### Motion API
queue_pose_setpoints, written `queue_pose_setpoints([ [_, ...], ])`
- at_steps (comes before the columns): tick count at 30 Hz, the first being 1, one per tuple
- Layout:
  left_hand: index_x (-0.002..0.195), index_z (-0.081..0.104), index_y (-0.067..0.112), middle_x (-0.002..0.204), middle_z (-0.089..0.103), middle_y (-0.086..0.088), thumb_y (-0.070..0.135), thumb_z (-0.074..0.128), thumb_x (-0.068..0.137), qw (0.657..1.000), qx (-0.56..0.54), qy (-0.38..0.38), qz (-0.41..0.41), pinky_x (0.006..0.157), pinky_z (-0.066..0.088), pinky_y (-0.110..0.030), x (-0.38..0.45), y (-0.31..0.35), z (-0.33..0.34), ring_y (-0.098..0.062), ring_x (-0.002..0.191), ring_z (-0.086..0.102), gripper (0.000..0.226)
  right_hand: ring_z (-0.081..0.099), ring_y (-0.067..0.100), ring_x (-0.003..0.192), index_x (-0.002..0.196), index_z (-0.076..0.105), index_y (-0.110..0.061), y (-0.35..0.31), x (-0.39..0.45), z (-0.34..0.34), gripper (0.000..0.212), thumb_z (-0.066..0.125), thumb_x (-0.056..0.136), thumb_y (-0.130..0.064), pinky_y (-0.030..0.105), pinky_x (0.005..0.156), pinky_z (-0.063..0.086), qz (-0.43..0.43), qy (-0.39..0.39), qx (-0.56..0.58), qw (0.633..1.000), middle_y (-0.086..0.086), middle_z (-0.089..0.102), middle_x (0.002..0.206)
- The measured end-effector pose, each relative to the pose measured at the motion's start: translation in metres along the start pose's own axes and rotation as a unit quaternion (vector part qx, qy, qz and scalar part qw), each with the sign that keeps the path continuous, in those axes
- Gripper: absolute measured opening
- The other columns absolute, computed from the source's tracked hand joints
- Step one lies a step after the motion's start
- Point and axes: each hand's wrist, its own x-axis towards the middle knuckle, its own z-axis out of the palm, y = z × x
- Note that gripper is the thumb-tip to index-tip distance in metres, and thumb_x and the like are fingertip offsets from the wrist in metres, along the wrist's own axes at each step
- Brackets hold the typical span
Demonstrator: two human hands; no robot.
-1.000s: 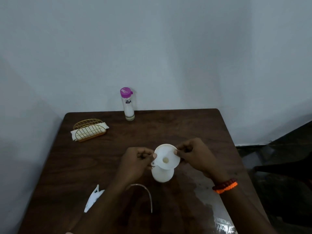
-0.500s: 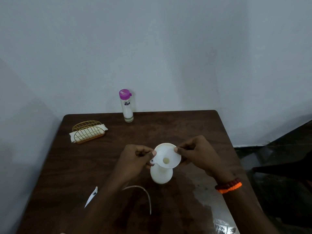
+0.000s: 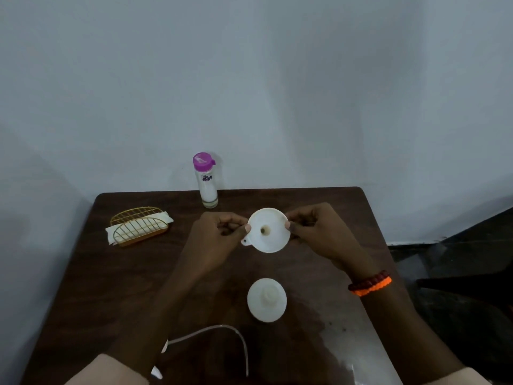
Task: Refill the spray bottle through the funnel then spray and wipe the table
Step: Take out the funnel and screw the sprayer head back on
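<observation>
Centrally, funnel (image 3: 268, 230) between hands (image 3: 268, 232)

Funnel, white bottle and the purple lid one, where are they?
funnel (image 3: 273, 237), head view, inside of its bowl.
white bottle (image 3: 266, 300), head view, its top shoulder.
purple-lidded bottle (image 3: 208, 190), head view, its clear body.

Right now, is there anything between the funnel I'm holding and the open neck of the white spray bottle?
Nothing visible does. Both hands, left hand and right hand, pinch the white funnel by its rim, farther back than the spray bottle. Only bare table shows between them, and the bottle's neck is uncovered.
</observation>
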Motion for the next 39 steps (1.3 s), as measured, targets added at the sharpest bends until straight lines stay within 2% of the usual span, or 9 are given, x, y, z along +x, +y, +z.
queue_pose_setpoints([
  [4, 0.103, 0.08, 0.021, 0.094, 0.078, 0.01, 0.022, 0.077, 0.087, 0.996, 0.07, 0.05, 0.003, 0.079, 0.057, -0.018, 0.04, -0.028, 0.012, 0.0, 0.086, 0.071, 0.016, 0.073, 0.006, 0.094, 0.107, 0.079, -0.024, 0.019, 0.052, 0.013, 0.023, 0.073, 0.088, -0.013, 0.037, 0.089, 0.061, 0.003, 0.021, -0.017, 1.0, -0.006, 0.079, 0.101],
  [8, 0.103, 0.078, 0.023, 0.096, 0.078, 0.01, 0.023, 0.077, 0.087, 0.991, 0.116, 0.071, -0.016, 0.083, 0.06, -0.027, 0.079, -0.067, 0.024, -0.003, 0.088, 0.071, 0.016, 0.07, 0.001, 0.099, 0.105, 0.08, -0.021, 0.036, 0.101, 0.034, 0.023, 0.075, 0.085, -0.012, 0.027, 0.092, 0.058, 0.009, 0.048, -0.029, 0.998, -0.006, 0.078, 0.104],
  [12, 0.1, 0.078, 0.017, 0.095, 0.078, 0.003, 0.019, 0.076, 0.087, 0.984, 0.153, 0.092, -0.018, 0.08, 0.062, -0.037, 0.109, -0.099, 0.034, -0.011, 0.086, 0.071, 0.013, 0.068, 0.001, 0.096, 0.103, 0.081, -0.017, 0.056, 0.141, 0.056, 0.022, 0.074, 0.084, -0.008, -0.003, 0.074, 0.046, 0.015, 0.064, -0.058, 0.996, -0.003, 0.078, 0.103],
  [13, 0.099, 0.078, 0.016, 0.095, 0.078, 0.001, 0.018, 0.076, 0.087, 0.983, 0.157, 0.096, -0.023, 0.079, 0.061, -0.037, 0.117, -0.104, 0.037, -0.013, 0.086, 0.071, 0.012, 0.068, 0.001, 0.096, 0.103, 0.081, -0.017, 0.061, 0.15, 0.06, 0.022, 0.074, 0.083, -0.009, -0.005, 0.071, 0.043, 0.021, 0.067, -0.061, 0.996, -0.002, 0.078, 0.104],
  [16, 0.102, 0.077, 0.016, 0.099, 0.077, -0.001, 0.019, 0.074, 0.089, 0.98, 0.172, 0.088, -0.049, 0.079, 0.059, -0.033, 0.135, -0.119, 0.043, -0.016, 0.089, 0.071, 0.014, 0.069, 0.008, 0.102, 0.103, 0.081, -0.016, 0.078, 0.173, 0.071, 0.022, 0.075, 0.083, -0.01, 0.011, 0.084, 0.052, 0.042, 0.072, -0.059, 0.995, 0.0, 0.077, 0.107],
  [18, 0.102, 0.076, 0.017, 0.099, 0.077, 0.0, 0.02, 0.074, 0.089, 0.979, 0.176, 0.08, -0.059, 0.08, 0.06, -0.036, 0.142, -0.129, 0.046, -0.015, 0.089, 0.07, 0.014, 0.069, 0.011, 0.105, 0.103, 0.08, -0.015, 0.088, 0.184, 0.076, 0.022, 0.075, 0.083, -0.009, 0.021, 0.092, 0.053, 0.055, 0.072, -0.053, 0.994, 0.002, 0.076, 0.109],
  [33, 0.103, 0.077, 0.015, 0.102, 0.077, -0.003, 0.018, 0.075, 0.088, 0.98, 0.171, 0.065, -0.073, 0.082, 0.06, -0.039, 0.151, -0.148, 0.049, -0.016, 0.091, 0.071, 0.015, 0.068, 0.018, 0.108, 0.109, 0.077, -0.012, 0.113, 0.195, 0.092, 0.026, 0.077, 0.083, -0.008, 0.023, 0.091, 0.054, 0.068, 0.065, -0.034, 0.995, 0.008, 0.072, 0.117],
  [36, 0.101, 0.078, 0.012, 0.099, 0.078, -0.005, 0.016, 0.077, 0.086, 0.982, 0.169, 0.049, -0.066, 0.082, 0.06, -0.041, 0.15, -0.148, 0.046, -0.016, 0.089, 0.071, 0.016, 0.068, 0.016, 0.105, 0.116, 0.074, -0.014, 0.107, 0.188, 0.088, 0.036, 0.078, 0.081, -0.007, 0.026, 0.096, 0.053, 0.077, 0.052, -0.047, 0.995, 0.008, 0.073, 0.114],
  [39, 0.108, 0.076, 0.009, 0.105, 0.077, -0.007, 0.015, 0.078, 0.085, 0.983, 0.152, 0.032, -0.095, 0.089, 0.059, -0.034, 0.135, -0.141, 0.037, -0.016, 0.097, 0.072, 0.024, 0.066, 0.009, 0.096, 0.126, 0.068, -0.017, 0.103, 0.171, 0.077, 0.053, 0.084, 0.076, -0.012, 0.025, 0.095, 0.052, 0.095, 0.054, -0.052, 0.993, 0.006, 0.075, 0.105],
])
